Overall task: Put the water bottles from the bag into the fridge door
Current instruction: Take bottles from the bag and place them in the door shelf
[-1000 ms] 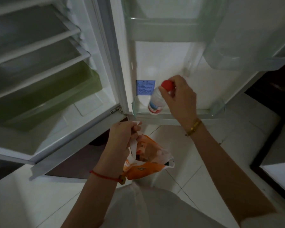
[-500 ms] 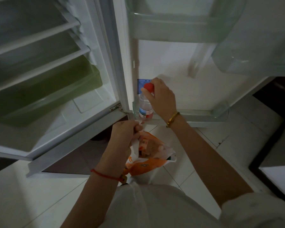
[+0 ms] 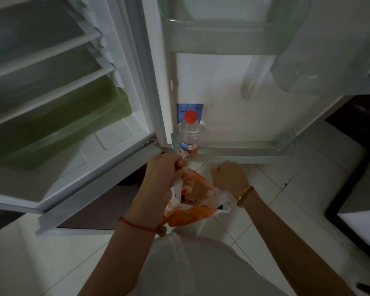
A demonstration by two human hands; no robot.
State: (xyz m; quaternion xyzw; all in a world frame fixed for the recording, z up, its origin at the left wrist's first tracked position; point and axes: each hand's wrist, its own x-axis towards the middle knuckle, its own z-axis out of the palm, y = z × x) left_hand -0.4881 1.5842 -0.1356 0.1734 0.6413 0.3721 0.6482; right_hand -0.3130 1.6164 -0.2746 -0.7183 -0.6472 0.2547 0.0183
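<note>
A clear water bottle (image 3: 188, 133) with a red cap stands upright at the left end of the bottom door shelf (image 3: 244, 145) of the open fridge. Below it hangs an orange and white plastic bag (image 3: 192, 208), with my left hand (image 3: 166, 174) shut on its handle. My right hand (image 3: 229, 178) hovers over the bag's open mouth with fingers curled, holding nothing that I can see. Pale rounded shapes inside the bag look like more bottles, but they are blurred.
Two more clear door shelves, one (image 3: 218, 41) upper middle and one (image 3: 320, 82) right, sit above. The fridge interior on the left has white shelves and a green drawer (image 3: 58, 127). A white tiled floor (image 3: 276, 189) lies below, dark furniture (image 3: 355, 167) to the right.
My right hand set the bottle upright in the left end of the bottom door shelf, let go, and came down to the bag. My left hand kept hold of the bag.
</note>
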